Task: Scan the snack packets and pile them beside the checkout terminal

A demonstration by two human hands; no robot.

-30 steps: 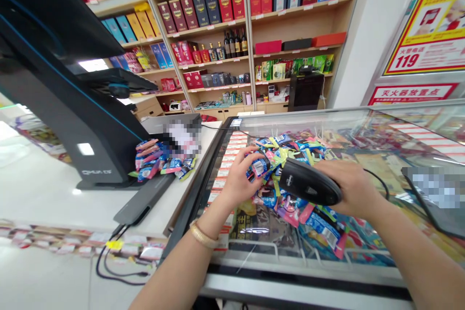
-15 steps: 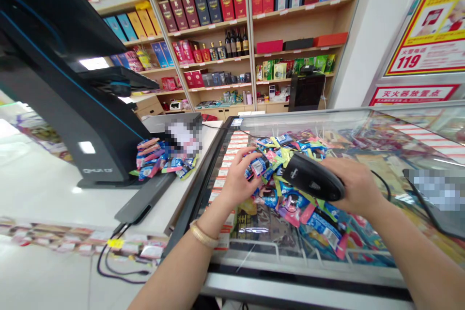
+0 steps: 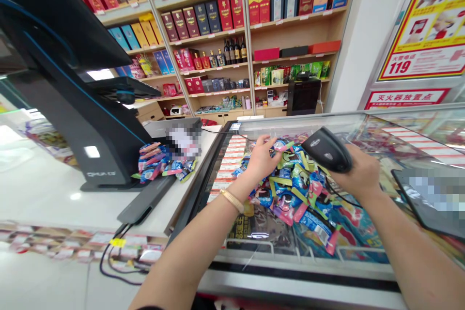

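Observation:
My right hand is wrapped around the handle of a black barcode scanner, which it holds raised over a pile of small snack packets. The packets are blue, green and pink, heaped loosely on the glass top of a display freezer. At the far left side of the heap, my left hand has its thumb and fingers closed about one small packet. A gold bracelet circles the left wrist. The scanner's cable hangs below the right hand.
Left of the freezer, a white counter carries a dark checkout terminal and a smaller bunch of similar packets. A dark flat device lies to the right on the glass. Shelves of boxes and bottles stand behind.
My left hand has moved farther back and right, from a packet at the heap's left side to another. The scanner has lifted and shifted right, uncovering more packets.

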